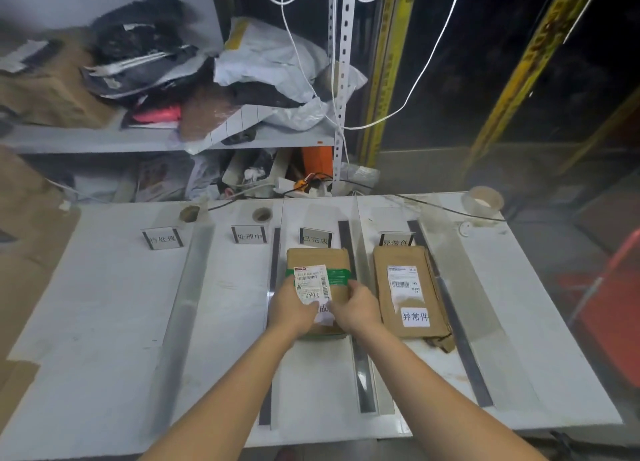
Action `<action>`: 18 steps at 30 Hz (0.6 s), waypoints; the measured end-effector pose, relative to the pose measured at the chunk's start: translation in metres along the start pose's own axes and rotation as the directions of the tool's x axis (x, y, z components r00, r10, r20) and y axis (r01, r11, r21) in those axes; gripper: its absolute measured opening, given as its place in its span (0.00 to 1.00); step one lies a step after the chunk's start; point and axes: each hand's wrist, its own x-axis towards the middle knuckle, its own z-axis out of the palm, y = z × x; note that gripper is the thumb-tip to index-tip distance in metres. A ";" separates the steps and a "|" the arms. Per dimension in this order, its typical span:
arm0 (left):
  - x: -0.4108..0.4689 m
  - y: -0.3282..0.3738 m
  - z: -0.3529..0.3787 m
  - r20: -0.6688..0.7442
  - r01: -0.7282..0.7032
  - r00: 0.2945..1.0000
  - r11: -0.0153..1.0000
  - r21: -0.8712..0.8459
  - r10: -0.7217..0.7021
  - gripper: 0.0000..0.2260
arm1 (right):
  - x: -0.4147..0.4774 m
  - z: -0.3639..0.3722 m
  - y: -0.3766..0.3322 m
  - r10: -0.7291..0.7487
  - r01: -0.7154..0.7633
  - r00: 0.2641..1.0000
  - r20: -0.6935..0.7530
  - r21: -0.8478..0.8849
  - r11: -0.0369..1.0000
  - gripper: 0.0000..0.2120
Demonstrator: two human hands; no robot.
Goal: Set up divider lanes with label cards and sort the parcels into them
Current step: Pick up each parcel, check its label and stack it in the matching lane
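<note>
Left hand [291, 310] and right hand [358, 310] grip parcel [318, 256], fingers [351, 289] curled round its near end. Skewed push could topple the divider [362, 367].

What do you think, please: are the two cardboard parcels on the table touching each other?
Apart. The head view shows a divider strip and bare table between the green-taped parcel and the parcel labelled 异常件.
</note>
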 end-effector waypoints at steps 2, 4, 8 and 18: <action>0.000 0.006 -0.009 -0.025 -0.030 0.999 0.999 -0.043 0.028 0.19 | -0.002 -0.009 -0.009 -0.057 0.057 0.998 0.006 -0.016 0.998 0.23; -0.003 0.014 -0.023 -0.054 -0.089 0.995 0.996 -0.023 0.087 0.20 | -0.004 -0.020 -0.019 -0.119 0.119 0.993 0.005 -0.044 0.992 0.27; -0.012 0.024 -0.059 -0.171 -0.158 0.968 0.977 0.142 0.182 0.25 | -0.015 -0.039 -0.043 -0.293 0.293 0.956 0.003 -0.018 0.956 0.30; -0.076 -0.002 -0.181 -0.356 0.011 0.897 0.791 0.611 0.263 0.20 | -0.063 -0.011 -0.106 -0.588 0.624 0.778 0.220 -0.383 0.681 0.30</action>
